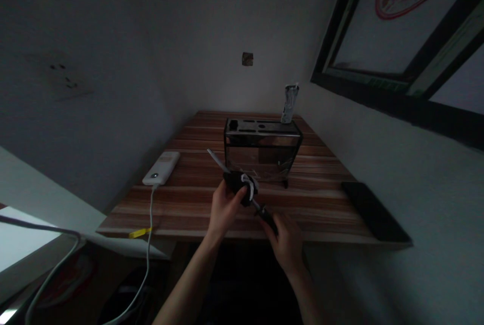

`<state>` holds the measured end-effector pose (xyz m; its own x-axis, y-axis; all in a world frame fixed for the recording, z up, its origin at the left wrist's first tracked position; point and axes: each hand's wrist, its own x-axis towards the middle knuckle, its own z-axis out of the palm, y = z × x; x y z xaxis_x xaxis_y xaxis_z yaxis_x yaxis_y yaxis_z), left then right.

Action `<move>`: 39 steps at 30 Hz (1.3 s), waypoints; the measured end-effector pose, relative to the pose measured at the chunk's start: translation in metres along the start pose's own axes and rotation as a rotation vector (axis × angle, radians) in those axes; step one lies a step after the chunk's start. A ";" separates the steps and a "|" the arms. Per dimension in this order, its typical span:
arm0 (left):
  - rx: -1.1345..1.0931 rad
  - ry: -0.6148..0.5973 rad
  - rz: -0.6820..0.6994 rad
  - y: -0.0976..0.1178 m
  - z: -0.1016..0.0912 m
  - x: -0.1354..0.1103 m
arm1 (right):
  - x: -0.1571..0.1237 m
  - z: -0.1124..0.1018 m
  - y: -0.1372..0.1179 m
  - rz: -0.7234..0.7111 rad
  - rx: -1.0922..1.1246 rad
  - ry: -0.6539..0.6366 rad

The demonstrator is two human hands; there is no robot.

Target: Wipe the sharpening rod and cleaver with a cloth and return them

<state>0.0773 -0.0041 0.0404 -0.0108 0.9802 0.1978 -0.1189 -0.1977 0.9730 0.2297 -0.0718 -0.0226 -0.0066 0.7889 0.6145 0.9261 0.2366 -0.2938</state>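
My right hand [286, 241] is closed around the black handle [267, 219] of what looks like a knife. Its narrow pale blade [218, 160] points up and to the left, away from me. My left hand [224, 206] grips a dark cloth [236, 181] with white parts, folded around the middle of the blade. The blade's tip sticks out beyond the cloth, and a short metal stretch shows near the handle. Just behind my hands stands a knife block [262, 139] with see-through sides and slots in its top. A silvery, crinkled upright piece [290, 104] rises at its right end.
On the wood-grain table [200, 136], a white power-bank-like device [162, 168] lies at left with a white cable [150, 219] running over the edge. A yellow strip [139, 233] lies by the front edge. At right lies a flat black object [376, 211] against the wall.
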 end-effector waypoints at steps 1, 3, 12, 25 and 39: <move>-0.004 0.012 0.007 0.001 -0.003 0.003 | 0.000 0.000 0.000 -0.003 -0.004 0.001; -0.007 0.045 0.031 0.004 -0.009 0.010 | 0.000 -0.001 0.000 -0.005 -0.007 -0.006; -0.041 0.187 0.145 0.021 -0.034 0.044 | 0.001 -0.001 -0.003 -0.024 -0.003 0.023; -0.103 0.308 0.193 0.036 -0.043 0.061 | -0.002 0.002 -0.002 -0.020 0.010 0.046; -0.078 0.207 0.095 0.020 -0.023 0.033 | -0.002 0.003 -0.004 0.009 0.002 0.067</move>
<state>0.0514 0.0241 0.0640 -0.2280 0.9405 0.2522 -0.1839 -0.2959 0.9374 0.2248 -0.0726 -0.0243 0.0269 0.7510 0.6598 0.9252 0.2313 -0.3009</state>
